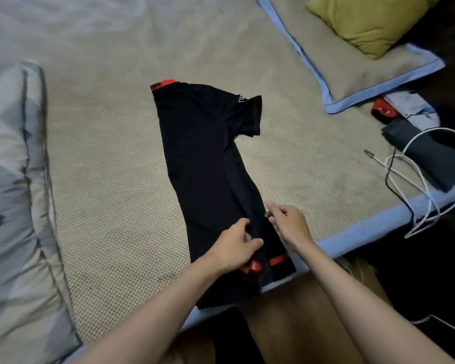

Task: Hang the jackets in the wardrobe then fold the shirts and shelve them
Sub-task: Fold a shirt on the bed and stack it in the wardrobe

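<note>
black polo shirt (208,158) is lying folded lengthwise on the woven bed mat (111,158); left hand (234,248) is pinching its hem, right hand (286,224) is pinching its side edge.

Shirt (208,164) on mat (111,158), centre. Quilt (11,179) at 9 o'clock; pillow (363,22) at 1; cables (415,179) at 3.

Around the one black shirt (208,164) on my bed mat (116,153), I count my two hands, two pillows, one quilt and two white cables.
</note>
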Available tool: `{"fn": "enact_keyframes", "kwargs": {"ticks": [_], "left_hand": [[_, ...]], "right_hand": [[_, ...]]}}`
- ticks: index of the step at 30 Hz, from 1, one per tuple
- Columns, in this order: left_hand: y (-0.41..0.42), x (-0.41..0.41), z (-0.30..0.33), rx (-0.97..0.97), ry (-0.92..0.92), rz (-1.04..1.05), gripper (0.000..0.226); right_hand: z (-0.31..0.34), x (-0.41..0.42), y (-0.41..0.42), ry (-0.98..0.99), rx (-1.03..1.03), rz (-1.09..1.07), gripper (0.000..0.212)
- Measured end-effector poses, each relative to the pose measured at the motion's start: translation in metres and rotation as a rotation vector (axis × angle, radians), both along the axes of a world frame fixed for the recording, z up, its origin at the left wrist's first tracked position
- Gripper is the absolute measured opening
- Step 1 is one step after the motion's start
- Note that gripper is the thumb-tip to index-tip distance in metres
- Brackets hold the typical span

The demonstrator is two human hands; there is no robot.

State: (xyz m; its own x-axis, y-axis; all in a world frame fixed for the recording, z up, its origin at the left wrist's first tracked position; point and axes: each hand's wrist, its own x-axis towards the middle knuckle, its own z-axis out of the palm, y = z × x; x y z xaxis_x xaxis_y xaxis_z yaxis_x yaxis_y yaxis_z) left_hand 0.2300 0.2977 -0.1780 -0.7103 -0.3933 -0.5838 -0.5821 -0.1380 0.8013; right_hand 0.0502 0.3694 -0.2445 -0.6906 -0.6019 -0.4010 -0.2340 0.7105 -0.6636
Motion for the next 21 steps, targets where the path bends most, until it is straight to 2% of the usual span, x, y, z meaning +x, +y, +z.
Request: {"fn": "enact_keyframes", "kwargs": {"ticks": [2,3,5,7,9,12,14,17,21], "left_hand": [[0.015,-0.009,-0.007,0.284,0.025,-0.02,0.07],[0.02,-0.009,-0.015,0.278,0.007,-0.051,0.072],[0.024,0.001,-0.031,-0.073,-0.129,-0.21,0.064],[0.026,0.018,-0.048,-0.348,-0.291,-0.324,0.054],[0.029,0.034,-0.056,-0.412,-0.429,-0.39,0.053],[0.034,0.043,-0.066,-0.446,-0.51,-0.541,0.063],[0.035,0.044,-0.071,-0.453,-0.495,-0.593,0.066],[0.033,0.039,-0.07,-0.319,-0.491,-0.647,0.06],[0.012,0.025,-0.065,-0.183,-0.562,-0.736,0.044]], "right_hand": [[0.015,0.005,0.0,-0.302,0.051,-0.045,0.059],[0.017,0.007,0.002,-0.377,0.123,0.007,0.062],[0.009,0.013,0.011,-0.361,0.265,0.142,0.05],[-0.003,0.016,0.02,-0.228,0.344,0.236,0.024],[-0.014,0.013,0.026,-0.217,0.303,0.213,0.013],[-0.018,0.003,0.036,-0.415,0.108,0.083,0.009],[-0.016,-0.003,0.044,-0.459,0.075,0.066,0.011],[-0.021,-0.007,0.053,-0.32,0.189,0.141,0.03],[-0.031,-0.013,0.051,-0.213,0.267,0.178,0.045]]}}
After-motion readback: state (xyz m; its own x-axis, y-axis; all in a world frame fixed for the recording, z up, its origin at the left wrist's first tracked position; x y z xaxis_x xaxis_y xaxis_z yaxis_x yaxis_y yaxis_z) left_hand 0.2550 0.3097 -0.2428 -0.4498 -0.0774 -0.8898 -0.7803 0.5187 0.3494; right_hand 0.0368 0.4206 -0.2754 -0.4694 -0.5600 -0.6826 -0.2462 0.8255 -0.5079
